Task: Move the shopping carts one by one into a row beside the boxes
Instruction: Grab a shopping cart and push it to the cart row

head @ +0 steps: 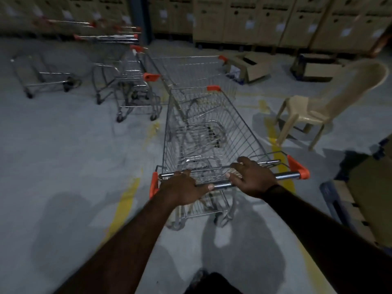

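Observation:
A wire shopping cart (214,124) with orange corner caps stands right in front of me, its chrome handle bar nearest. My left hand (182,187) grips the left part of the bar and my right hand (253,179) grips it right of the middle. Just beyond its front end stands a second cart (188,68). More carts (131,81) are bunched at the far left, one (42,75) apart from the others. Tall stacks of cardboard boxes (244,20) line the back wall.
A beige plastic chair (331,102) stands to the right of the cart. Open cartons (250,66) lie on the floor near the back. A pallet with a box (364,187) sits at the right edge. Yellow lines (125,202) cross the grey floor.

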Demonstrator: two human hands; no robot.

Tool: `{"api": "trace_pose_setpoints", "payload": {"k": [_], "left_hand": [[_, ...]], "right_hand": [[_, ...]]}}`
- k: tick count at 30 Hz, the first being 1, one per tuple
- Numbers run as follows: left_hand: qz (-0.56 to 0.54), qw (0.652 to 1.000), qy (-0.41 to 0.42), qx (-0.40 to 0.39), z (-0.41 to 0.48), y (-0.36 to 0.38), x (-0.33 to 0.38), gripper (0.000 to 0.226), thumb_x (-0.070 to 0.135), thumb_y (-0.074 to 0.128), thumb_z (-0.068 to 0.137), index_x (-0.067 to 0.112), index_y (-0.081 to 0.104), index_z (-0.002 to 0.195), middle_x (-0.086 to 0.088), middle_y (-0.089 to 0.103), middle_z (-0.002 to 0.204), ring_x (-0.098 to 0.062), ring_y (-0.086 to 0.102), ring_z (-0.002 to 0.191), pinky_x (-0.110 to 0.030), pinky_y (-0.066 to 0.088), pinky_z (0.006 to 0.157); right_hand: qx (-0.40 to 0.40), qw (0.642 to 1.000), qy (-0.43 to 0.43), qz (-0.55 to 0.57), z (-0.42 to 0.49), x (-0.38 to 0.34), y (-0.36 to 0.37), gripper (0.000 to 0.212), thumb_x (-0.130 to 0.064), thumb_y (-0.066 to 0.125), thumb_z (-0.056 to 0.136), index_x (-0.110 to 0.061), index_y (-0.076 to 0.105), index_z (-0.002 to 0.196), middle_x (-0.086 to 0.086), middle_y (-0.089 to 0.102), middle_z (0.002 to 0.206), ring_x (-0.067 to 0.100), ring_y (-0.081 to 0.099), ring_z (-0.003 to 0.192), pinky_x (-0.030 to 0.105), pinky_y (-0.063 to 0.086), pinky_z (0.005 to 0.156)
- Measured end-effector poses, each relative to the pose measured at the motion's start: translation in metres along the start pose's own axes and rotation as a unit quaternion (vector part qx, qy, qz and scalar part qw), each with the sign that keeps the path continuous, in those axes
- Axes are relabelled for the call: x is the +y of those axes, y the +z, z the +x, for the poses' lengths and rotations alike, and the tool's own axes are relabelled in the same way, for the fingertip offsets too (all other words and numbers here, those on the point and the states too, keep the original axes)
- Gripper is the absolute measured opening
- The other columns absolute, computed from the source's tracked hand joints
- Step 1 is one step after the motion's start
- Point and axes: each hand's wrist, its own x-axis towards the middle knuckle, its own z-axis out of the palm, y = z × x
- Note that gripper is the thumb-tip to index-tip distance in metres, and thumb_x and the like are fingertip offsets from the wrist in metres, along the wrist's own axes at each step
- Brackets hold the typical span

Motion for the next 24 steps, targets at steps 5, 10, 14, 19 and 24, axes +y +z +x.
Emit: {"api": "trace_pose_setpoints", "payload": {"k": [5, 10, 14, 19, 24], "left_hand": [[-0.024, 0.999, -0.006, 0.029, -0.043, 0.011, 0.005, 0.087, 0.083, 0.035, 0.086, 0.023, 0.047, 0.149, -0.003, 0.024, 0.165, -0.027, 0.032, 0.146, -0.035, 0.030, 0.112], [-0.019, 0.998, -0.062, -0.013, -0.070, 0.036, 0.028, 0.097, 0.090, 0.024, 0.082, 0.020, 0.059, 0.139, -0.003, 0.010, 0.169, -0.028, 0.019, 0.151, -0.043, 0.022, 0.118], [-0.075, 0.992, -0.097, 0.037, -0.095, 0.052, 0.056, 0.088, 0.082, 0.035, 0.088, 0.024, 0.038, 0.154, -0.007, 0.017, 0.167, -0.030, 0.024, 0.150, -0.043, 0.025, 0.118], [-0.096, 0.983, -0.154, 0.038, -0.104, 0.077, 0.064, 0.101, 0.095, 0.021, 0.076, 0.028, 0.051, 0.146, 0.004, 0.004, 0.169, -0.026, 0.012, 0.153, -0.050, 0.018, 0.119], [-0.133, 0.963, -0.211, 0.105, -0.125, 0.097, 0.071, 0.094, 0.094, 0.018, 0.077, 0.033, 0.055, 0.138, 0.006, 0.023, 0.165, -0.023, 0.022, 0.150, -0.054, 0.021, 0.119]], "right_hand": [[-0.023, 0.999, -0.039, -0.008, -0.022, -0.010, 0.007, 0.108, -0.090, -0.005, 0.076, -0.025, 0.060, 0.132, 0.000, 0.061, 0.127, 0.026, 0.052, 0.122, 0.043, 0.046, 0.100], [-0.044, 0.996, -0.073, -0.034, -0.036, 0.003, 0.005, 0.099, -0.088, 0.002, 0.080, -0.028, 0.062, 0.130, -0.003, 0.062, 0.125, 0.025, 0.055, 0.118, 0.042, 0.048, 0.097], [-0.051, 0.990, -0.127, -0.031, -0.040, 0.015, 0.004, 0.097, -0.087, 0.000, 0.082, -0.030, 0.066, 0.123, -0.004, 0.064, 0.120, 0.025, 0.056, 0.115, 0.039, 0.048, 0.096], [-0.063, 0.981, -0.178, -0.045, -0.046, 0.012, -0.001, 0.082, -0.078, 0.012, 0.083, -0.031, 0.061, 0.129, -0.005, 0.059, 0.131, 0.022, 0.050, 0.126, 0.038, 0.048, 0.098], [-0.075, 0.970, -0.227, -0.045, -0.048, -0.002, -0.004, 0.089, -0.080, 0.009, 0.079, -0.030, 0.059, 0.134, -0.004, 0.058, 0.134, 0.021, 0.047, 0.129, 0.038, 0.046, 0.100]]}}
